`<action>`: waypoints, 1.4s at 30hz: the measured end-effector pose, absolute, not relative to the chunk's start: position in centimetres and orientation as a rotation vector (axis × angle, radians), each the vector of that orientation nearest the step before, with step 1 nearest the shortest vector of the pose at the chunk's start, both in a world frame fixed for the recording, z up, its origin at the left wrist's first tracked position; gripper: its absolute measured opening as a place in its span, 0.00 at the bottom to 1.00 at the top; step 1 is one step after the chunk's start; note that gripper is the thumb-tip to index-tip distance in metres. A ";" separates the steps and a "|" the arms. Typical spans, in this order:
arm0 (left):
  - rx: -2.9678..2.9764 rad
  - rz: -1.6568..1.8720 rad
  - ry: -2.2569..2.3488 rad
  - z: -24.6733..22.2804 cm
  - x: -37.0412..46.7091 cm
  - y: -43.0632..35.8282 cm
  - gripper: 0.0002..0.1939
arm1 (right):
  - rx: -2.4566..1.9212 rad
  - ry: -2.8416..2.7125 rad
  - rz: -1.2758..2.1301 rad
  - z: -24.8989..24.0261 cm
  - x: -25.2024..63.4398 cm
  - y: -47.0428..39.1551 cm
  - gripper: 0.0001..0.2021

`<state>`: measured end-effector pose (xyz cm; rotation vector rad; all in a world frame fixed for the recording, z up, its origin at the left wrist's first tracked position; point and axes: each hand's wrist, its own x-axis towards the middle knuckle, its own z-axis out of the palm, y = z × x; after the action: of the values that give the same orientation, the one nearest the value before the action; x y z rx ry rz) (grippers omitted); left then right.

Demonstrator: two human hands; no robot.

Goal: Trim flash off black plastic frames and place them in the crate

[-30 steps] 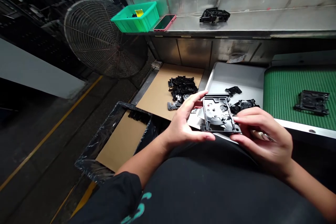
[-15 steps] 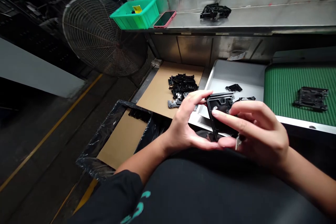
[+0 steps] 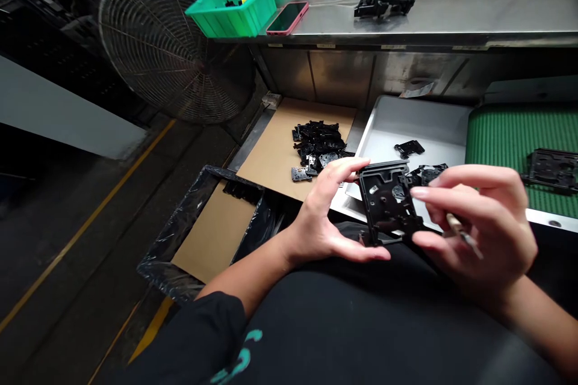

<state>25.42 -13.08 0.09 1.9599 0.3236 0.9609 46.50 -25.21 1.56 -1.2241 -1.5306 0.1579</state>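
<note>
My left hand is closed on a black plastic frame, thumb below and fingers at its upper edge. The frame is tilted toward me and shows slots, small holes and a round pale patch. Beside its right edge is my right hand, with thumb and fingertips at or very near that edge; contact is unclear. A thin metal-tipped tool is tucked in the curled fingers of that hand, its kind not clear. Behind the frame, small black parts lie in a white tray.
Several black parts are heaped on a cardboard sheet. Right of the tray, a green ribbed mat bears another black frame. A shelf holds a green bin, a phone and a black part. A fan stands left.
My right hand has drawn back to the right, off the frame's face, uncovering it and the tool. My left hand keeps its hold. The view has shifted slightly.
</note>
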 end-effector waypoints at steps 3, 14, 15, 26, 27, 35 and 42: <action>1.954 0.972 0.359 -0.2 24.7 -12.4 0.64 | -1.278 -1.302 0.470 0.8 46.1 -24.6 0.22; 1.722 0.868 0.440 -1.2 18.6 -8.2 0.67 | -1.092 -1.144 1.162 -0.1 40.9 -18.3 0.05; 1.692 0.844 0.454 -1.2 17.8 -7.7 0.69 | -1.084 -1.127 1.192 0.0 40.2 -17.6 0.05; 1.674 0.887 0.382 -1.6 9.2 -2.3 0.71 | -1.083 -1.243 1.214 0.8 32.7 -10.9 0.04; 1.674 0.899 0.373 -1.6 8.5 -1.9 0.71 | -1.071 -1.262 1.205 0.9 32.1 -10.4 0.03; 1.653 0.922 0.412 -2.6 4.3 0.8 0.73 | -1.045 -1.286 1.253 0.2 28.4 -7.6 0.05; 1.627 0.930 0.331 -3.3 1.9 2.4 0.69 | -1.099 -1.204 1.296 0.2 25.7 -6.2 0.04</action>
<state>1.85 2.41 -3.30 1.6274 0.3307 0.9303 25.66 -6.21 0.17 -1.0991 -1.2036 1.2958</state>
